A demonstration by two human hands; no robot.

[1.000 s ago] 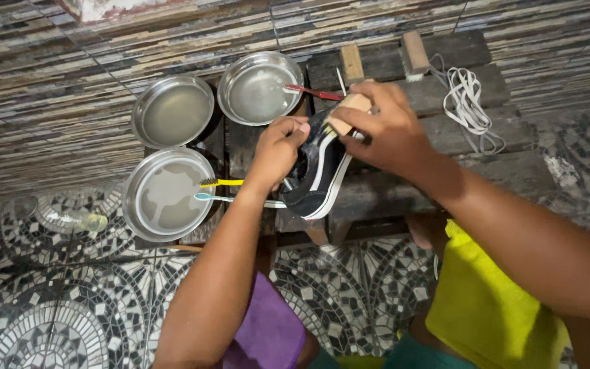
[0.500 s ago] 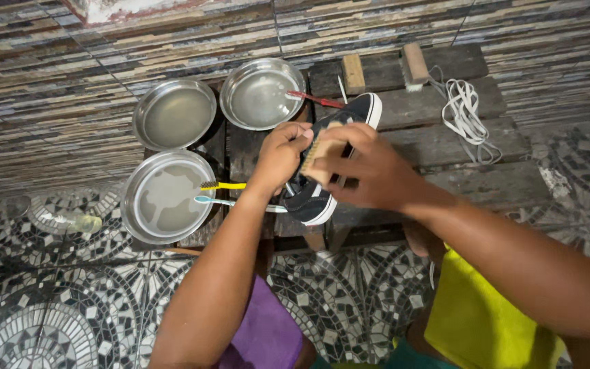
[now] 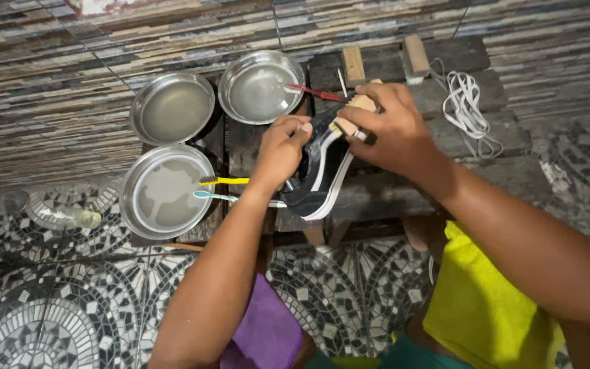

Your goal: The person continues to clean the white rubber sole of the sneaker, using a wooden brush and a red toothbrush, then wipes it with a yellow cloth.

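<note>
At the far left a clear plastic bottle [image 3: 63,217] lies on the patterned floor, beside three round metal bowls [image 3: 165,191]. A yellow toothbrush [image 3: 223,181] rests on the nearest bowl's rim. The left hand [image 3: 281,150], fingers curled tight, grips the black sneaker [image 3: 315,178] on the dark wooden bench [image 3: 390,191]. The right hand [image 3: 387,126] pinches a wooden brush [image 3: 356,113] against the shoe. White laces [image 3: 466,102] lie at the right.

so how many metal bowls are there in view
3. One bowl sits at the back left, a second bowl to its right with a red-handled tool resting on its rim, and a third bowl nearer the person, with two toothbrushes lying across its edge. None seems hidden.
</note>
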